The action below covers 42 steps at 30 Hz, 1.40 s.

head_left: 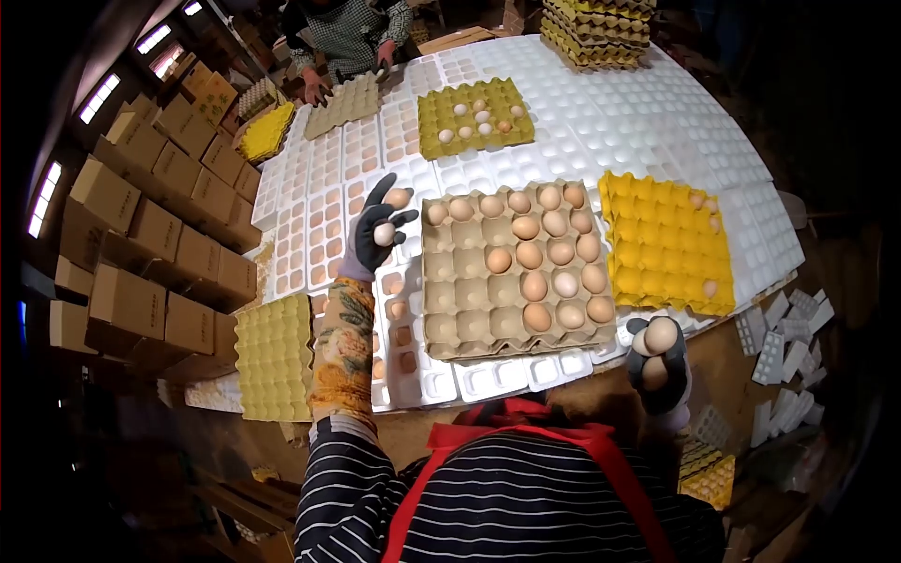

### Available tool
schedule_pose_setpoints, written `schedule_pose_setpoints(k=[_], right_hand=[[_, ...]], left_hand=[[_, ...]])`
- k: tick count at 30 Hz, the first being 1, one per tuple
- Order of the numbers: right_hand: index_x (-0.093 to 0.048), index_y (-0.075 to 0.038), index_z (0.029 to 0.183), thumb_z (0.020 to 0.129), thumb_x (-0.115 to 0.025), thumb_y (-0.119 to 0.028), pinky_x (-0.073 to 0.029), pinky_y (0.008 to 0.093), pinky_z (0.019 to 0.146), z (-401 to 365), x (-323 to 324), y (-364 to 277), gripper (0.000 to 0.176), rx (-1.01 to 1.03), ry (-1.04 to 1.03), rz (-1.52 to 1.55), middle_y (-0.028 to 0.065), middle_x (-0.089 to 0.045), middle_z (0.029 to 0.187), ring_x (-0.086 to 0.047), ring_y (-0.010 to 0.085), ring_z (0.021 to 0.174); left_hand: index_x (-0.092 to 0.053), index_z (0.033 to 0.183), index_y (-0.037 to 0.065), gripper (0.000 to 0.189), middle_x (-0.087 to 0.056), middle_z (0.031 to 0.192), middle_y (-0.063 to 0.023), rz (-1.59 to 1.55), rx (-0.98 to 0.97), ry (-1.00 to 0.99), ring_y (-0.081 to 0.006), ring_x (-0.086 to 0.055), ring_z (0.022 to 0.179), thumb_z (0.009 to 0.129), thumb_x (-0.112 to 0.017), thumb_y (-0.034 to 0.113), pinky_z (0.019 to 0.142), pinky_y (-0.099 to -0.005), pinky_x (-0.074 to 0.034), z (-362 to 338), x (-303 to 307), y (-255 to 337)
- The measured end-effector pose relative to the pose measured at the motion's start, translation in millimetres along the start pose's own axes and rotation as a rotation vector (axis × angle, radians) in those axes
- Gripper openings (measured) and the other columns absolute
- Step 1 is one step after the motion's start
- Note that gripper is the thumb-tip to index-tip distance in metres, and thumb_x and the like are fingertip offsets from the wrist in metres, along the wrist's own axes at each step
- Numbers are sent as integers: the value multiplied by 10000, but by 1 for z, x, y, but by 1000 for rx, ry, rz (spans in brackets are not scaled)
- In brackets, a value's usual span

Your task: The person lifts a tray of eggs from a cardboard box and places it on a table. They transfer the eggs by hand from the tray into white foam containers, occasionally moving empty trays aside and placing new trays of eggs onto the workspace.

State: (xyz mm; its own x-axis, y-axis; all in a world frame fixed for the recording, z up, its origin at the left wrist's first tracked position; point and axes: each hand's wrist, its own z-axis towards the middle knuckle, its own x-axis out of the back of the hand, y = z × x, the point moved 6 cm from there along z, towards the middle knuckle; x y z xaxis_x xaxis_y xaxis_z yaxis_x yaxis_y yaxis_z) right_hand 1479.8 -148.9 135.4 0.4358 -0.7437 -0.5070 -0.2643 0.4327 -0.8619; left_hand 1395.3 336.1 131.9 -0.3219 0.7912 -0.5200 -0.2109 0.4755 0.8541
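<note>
My left hand [378, 223], in a dark glove, is over the white egg cartons left of the grey egg tray [460, 324]. A pale egg [384, 235] sits in its palm and a brown egg [398, 198] lies at its fingers. My right hand [657, 371], gloved too, is at the table's front edge, below the yellow tray [662, 249]. Its fingers curl around eggs [660, 334], at least two of them. Brown eggs [529, 254] fill the grey tray's right side and back row; cups at its front left hold none.
A co-worker's gloved hands [316, 86] touch a grey tray [343, 105] across the table. An olive tray [476, 117] holds several eggs. Stacked trays [594, 33] stand at the back. Cardboard boxes [131, 300] line the left; white cartons [788, 338] litter the floor at right.
</note>
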Motion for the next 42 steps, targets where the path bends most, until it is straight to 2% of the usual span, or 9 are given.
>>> schedule_pose_setpoints(k=[4,8,12,18,20,28,37,40,42], right_hand=[[-497,61,1198,890,-647,-487,-376,272,443,-3,3,3,646,41,36,2,141,-592,808,-488,148,474],[-519,46,1208,901,-620,-505,-381,257,470,-7,6,14,638,-58,-42,-62,103,-596,790,-488,131,492],[-537,38,1212,896,-634,-492,-413,253,492,-24,-7,37,624,-141,-8,-147,92,-607,736,-530,125,572],[-620,-4,1155,887,-727,-141,-486,264,585,-72,-41,138,319,-356,-146,-258,68,-669,849,-635,119,725],[-654,-25,1103,869,-760,-112,-509,287,668,-84,-73,169,271,-531,-294,-528,69,-677,912,-636,105,802],[-613,-114,1211,820,-762,-310,-536,458,871,-90,-201,261,462,64,-506,-1431,173,-551,1240,-623,355,1062],[-572,-119,1308,844,-686,-190,-535,448,871,-97,-187,277,483,129,-212,-1431,152,-565,1239,-626,354,1060],[-553,-121,1335,860,-644,-166,-528,450,888,-92,-179,277,487,142,-204,-1455,169,-531,1282,-620,354,1097],[-569,-114,1325,859,-640,-155,-520,437,910,-91,-168,268,473,83,-139,-1390,166,-529,1310,-612,345,1129]], left_hand=[[-690,1201,171,402,-630,1188,-150,1908,-30,60,-315,-651,1063,817,-743,277,834,-413,-551,40,-36,0],[-723,1091,175,418,-607,1237,-177,2289,145,-121,-347,-629,1104,797,-734,473,947,-440,-514,80,-24,-31],[-707,1109,105,515,-674,1089,-189,2122,115,-155,-379,-642,1028,775,-763,493,890,-449,-520,71,-25,-17],[-699,1131,54,427,-682,929,-30,936,72,319,-99,-615,759,781,-840,255,705,-263,-541,-114,25,16],[-670,1209,76,541,-691,1063,-61,945,282,271,-150,-651,948,746,-850,290,835,-296,-549,-198,64,-17],[-665,1182,143,519,-639,1109,-111,1630,330,245,-304,-655,971,733,-825,348,859,-424,-526,-317,89,-105],[-641,1213,118,443,-583,1192,-110,1680,190,249,-343,-645,1016,804,-748,250,857,-443,-536,-330,123,-99],[-655,1211,101,432,-642,1085,-120,1438,40,295,-331,-651,1004,808,-745,228,882,-413,-529,-324,134,-93],[-637,1230,25,339,-679,1153,-85,596,208,450,-223,-679,910,925,-661,172,805,-330,-556,-331,164,-120]])
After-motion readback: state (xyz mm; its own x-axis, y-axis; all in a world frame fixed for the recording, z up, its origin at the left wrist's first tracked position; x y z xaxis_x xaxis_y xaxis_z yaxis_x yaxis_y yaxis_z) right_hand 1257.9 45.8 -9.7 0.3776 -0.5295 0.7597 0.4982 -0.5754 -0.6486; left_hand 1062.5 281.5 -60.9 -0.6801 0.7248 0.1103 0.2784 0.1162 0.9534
